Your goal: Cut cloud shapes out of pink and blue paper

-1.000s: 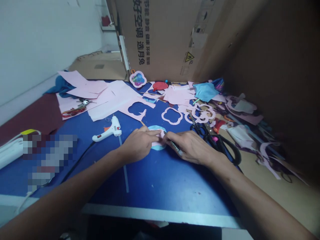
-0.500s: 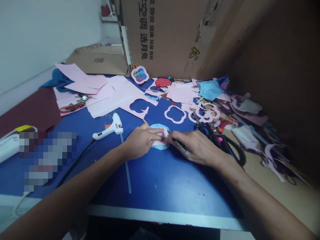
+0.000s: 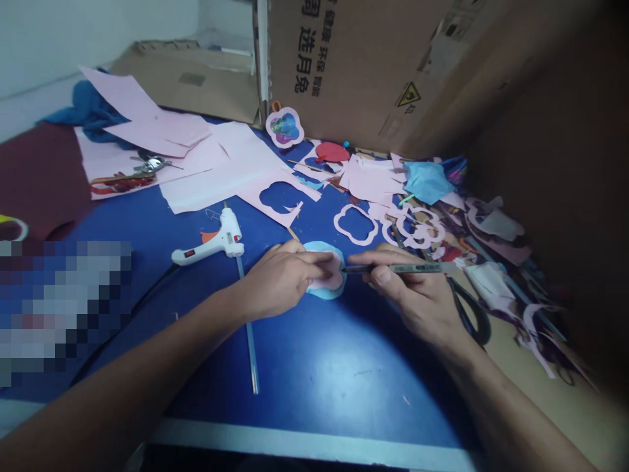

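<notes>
A pink paper shape with a lobed edge (image 3: 335,280) lies on a larger light blue piece (image 3: 327,246) at mid-table. My left hand (image 3: 278,278) holds both down from the left, its index finger stretched across the pink paper and the other fingers bent. Part of both pieces is hidden under it. My right hand (image 3: 413,288) is closed around a pen (image 3: 400,268), which lies nearly level. The pen's dark tip meets the right edge of the pink shape; I cannot tell whether it touches. Scissors (image 3: 472,311) lie partly hidden behind my right hand.
Left of my hands lies a white glue gun (image 3: 211,246) with a glue stick (image 3: 249,341). Large pink sheets (image 3: 221,170) spread behind it. Pink flower-shaped rings (image 3: 354,225) and scraps cover the back right. A cardboard box (image 3: 363,72) stands behind the table.
My right hand has shifted right and turned, so the pen now lies nearly level, its tip at the pink shape's right edge. My left hand keeps its hold. The view has also shifted.
</notes>
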Motion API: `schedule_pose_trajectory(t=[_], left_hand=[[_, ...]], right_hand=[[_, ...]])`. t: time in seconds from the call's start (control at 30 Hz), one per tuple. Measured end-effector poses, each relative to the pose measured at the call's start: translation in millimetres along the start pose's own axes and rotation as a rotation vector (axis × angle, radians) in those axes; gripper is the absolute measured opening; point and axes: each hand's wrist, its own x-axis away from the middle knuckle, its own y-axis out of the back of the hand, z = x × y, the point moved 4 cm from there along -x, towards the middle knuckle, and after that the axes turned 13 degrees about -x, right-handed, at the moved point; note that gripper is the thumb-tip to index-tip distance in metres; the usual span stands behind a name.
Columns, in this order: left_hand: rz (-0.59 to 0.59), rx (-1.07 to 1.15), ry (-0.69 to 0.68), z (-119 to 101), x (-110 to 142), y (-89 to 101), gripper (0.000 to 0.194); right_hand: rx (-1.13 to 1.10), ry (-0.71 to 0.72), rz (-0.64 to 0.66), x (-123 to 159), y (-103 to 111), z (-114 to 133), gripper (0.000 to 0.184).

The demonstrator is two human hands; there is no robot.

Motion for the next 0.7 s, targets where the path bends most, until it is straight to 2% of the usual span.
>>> schedule_pose_trajectory(t=[0.23,0.4,0.7], left_hand=[[0.034,0.047,0.043,1.5,-0.3,-3.7,0.049],[0.054,0.068,0.039,1.3,-1.5,-3.2,0.043],[0.098,0.071,0.028,2.1,-3.4,-2.7,0.048]], right_hand=[[-0.001,-0.121,0.049,-0.1,-26.0,-12.2,0.012],[0.057,-0.141,0.086,-1.1,-29.6,-21.8,0.018],[0.062,-0.170,0.109,-2.4,-31.3,-24.0,0.025]])
